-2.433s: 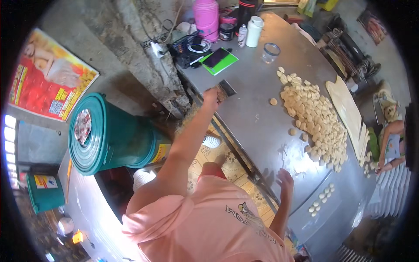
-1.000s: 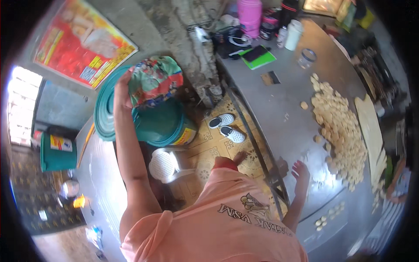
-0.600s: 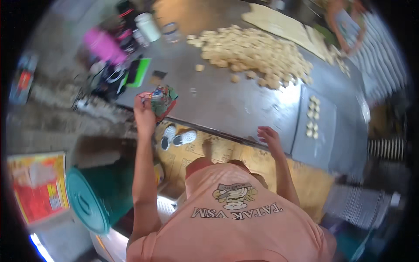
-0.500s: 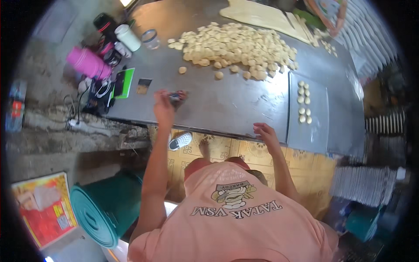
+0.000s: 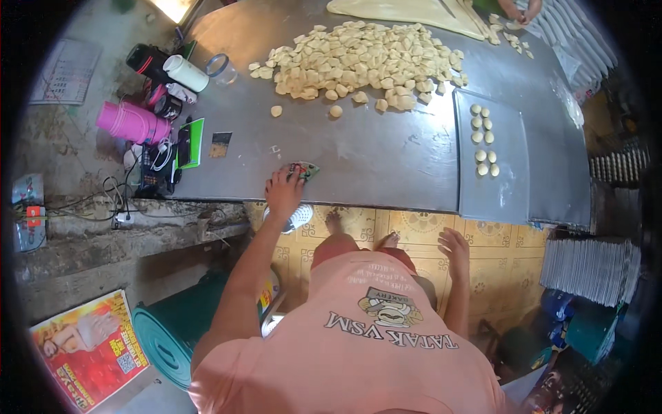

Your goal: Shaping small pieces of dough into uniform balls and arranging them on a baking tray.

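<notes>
My left hand (image 5: 283, 193) is at the near edge of the metal table, its fingers curled over a small flat packet-like piece (image 5: 303, 170) with green, red and white on it. The hand covers part of that piece, so its exact kind cannot be told. My right hand (image 5: 454, 250) hangs off the table's near edge, over the floor, fingers apart and holding nothing. A big heap of cut dough pieces (image 5: 365, 62) lies beyond my hands. Two single pieces, including a dough ball (image 5: 336, 111), sit on its near side.
Several dough balls stand in pairs on a metal tray (image 5: 507, 138) at right. Another person's hands (image 5: 522, 12) work at the far right, near a dough sheet (image 5: 407, 15). Bottles, a pink flask (image 5: 134, 123) and a green-edged pad (image 5: 195, 143) line the left side.
My left hand has moved right and toward me along the table with the packet-like piece. The right hand has drawn back from the table edge and lowered over the floor.
</notes>
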Demonstrator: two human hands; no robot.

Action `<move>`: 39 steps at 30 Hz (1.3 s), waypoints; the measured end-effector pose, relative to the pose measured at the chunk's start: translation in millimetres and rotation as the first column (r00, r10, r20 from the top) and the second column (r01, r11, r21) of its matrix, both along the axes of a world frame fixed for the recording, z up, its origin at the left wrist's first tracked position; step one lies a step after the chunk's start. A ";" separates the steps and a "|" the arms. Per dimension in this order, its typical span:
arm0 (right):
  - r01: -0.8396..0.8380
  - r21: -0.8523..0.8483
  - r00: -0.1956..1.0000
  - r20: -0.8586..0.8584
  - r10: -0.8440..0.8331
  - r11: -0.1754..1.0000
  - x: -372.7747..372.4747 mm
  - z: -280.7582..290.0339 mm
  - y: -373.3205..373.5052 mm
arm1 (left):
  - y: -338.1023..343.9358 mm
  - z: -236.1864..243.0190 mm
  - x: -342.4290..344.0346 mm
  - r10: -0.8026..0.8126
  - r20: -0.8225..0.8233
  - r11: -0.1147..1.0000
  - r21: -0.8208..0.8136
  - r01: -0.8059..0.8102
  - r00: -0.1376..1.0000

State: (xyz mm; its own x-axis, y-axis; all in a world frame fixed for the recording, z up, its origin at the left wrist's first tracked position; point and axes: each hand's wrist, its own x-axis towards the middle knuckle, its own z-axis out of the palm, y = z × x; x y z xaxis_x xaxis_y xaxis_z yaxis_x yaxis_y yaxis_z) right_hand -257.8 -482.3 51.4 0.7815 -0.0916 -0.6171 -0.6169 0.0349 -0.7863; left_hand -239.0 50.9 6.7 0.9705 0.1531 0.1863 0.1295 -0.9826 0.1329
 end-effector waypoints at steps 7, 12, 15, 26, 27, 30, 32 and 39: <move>-0.099 -0.037 0.993 0.061 0.101 0.994 23.1 12.2 11.6 | 94.1 -39.4 4.5 0.175 0.272 0.976 -0.172 -0.131 0.946; -0.139 -0.117 0.988 0.056 0.146 0.983 27.1 30.4 8.5 | 170.1 -55.4 57.2 0.791 0.113 0.611 -0.133 -0.780 0.601; -0.103 -0.122 0.993 0.037 0.108 0.987 22.1 33.2 4.9 | 127.6 -62.1 92.9 0.701 0.093 0.712 -0.164 -0.683 0.707; -0.149 -0.019 0.985 0.087 0.150 0.989 30.1 23.1 29.0 | -116.5 -31.5 99.8 0.291 0.178 0.949 -0.177 -0.260 0.940; -0.157 -0.030 0.983 0.087 0.159 0.987 31.9 23.2 30.0 | -134.5 -33.2 92.8 0.224 0.128 0.961 -0.194 -0.197 0.966; -0.151 -0.012 0.984 0.093 0.151 0.988 33.9 25.1 26.8 | -169.5 -34.7 72.1 0.023 0.106 0.979 -0.203 -0.001 0.994; -0.138 -0.028 0.984 0.114 0.140 0.990 30.5 26.8 18.9 | -169.0 -33.7 70.9 -0.192 0.144 0.965 -0.154 0.214 0.971; 0.026 -0.089 0.996 0.092 -0.017 0.996 -18.3 35.1 -36.0 | -100.8 -39.0 190.5 0.087 0.216 0.993 -0.091 -0.069 0.972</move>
State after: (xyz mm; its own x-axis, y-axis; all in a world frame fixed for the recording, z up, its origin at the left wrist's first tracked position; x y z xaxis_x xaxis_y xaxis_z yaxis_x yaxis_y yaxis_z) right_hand -276.1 -518.4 86.6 0.8313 -0.1611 -0.5320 -0.5424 -0.0263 -0.8397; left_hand -48.5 -50.0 -32.3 0.8917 0.2504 0.3770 0.1641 -0.9552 0.2464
